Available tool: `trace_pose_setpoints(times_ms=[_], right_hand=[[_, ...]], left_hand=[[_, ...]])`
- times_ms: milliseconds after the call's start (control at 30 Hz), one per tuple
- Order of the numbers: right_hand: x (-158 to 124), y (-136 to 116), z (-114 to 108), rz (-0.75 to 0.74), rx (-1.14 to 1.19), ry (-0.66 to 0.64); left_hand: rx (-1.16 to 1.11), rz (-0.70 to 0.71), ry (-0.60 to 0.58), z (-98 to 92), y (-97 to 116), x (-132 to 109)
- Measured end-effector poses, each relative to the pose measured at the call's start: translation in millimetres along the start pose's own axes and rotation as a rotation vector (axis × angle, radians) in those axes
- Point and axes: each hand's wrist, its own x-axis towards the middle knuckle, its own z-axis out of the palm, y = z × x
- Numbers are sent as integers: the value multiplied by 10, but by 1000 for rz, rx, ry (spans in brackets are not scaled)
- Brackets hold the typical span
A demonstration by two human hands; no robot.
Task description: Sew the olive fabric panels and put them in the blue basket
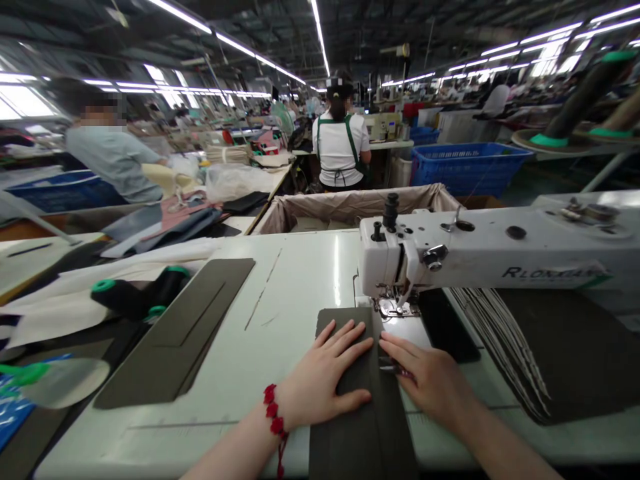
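Note:
My left hand (323, 373) lies flat on a dark olive fabric panel (363, 433), fingers spread. The panel runs from the table's near edge up to the sewing machine's presser foot (395, 307). My right hand (425, 377) rests at the panel's right edge, close to the needle area. A small dark metal tool (389, 363), perhaps thread snips, shows under its fingertips, and I cannot tell whether the hand grips it. A black fabric piece (445, 327) lies to the right of the presser foot.
The white machine arm (480, 247) spans the right side. A similar panel (175, 333) lies left on the table, with black thread spools (140, 293) beyond it. A fringed stack of dark panels (555, 347) sits right. Behind stand a lined bin (350, 210), a blue crate (470, 167) and a co-worker (340, 140).

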Motion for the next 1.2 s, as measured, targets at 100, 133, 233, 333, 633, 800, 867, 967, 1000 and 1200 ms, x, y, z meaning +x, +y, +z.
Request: trace_pose_setpoints(times_ms=[100, 133, 233, 333, 633, 800, 867, 967, 1000, 1200], right_hand=[[0, 10, 13, 1, 7, 2], [-1, 11, 17, 2, 6, 0], [0, 12, 25, 5, -2, -13], [5, 17, 29, 8, -7, -19], [-1, 6, 31, 18, -6, -16], [6, -8, 23, 17, 1, -13], [10, -7, 21, 17, -2, -6], [12, -5, 18, 15, -7, -3], [11, -5, 16, 15, -7, -2], [7, -10, 11, 22, -6, 5]], left_hand=[[-28, -4, 13, 19, 3, 5], [-39, -4, 20, 19, 2, 7], [-51, -10, 18, 12, -4, 12], [-56, -19, 18, 9, -2, 18], [-43, -23, 33, 32, 12, 10], [-38, -6, 11, 31, -10, 19], [-48, 2, 17, 29, -14, 20], [-61, 2, 26, 27, -16, 20], [-62, 0, 27, 26, -15, 20], [-35, -5, 12, 22, -26, 32]])
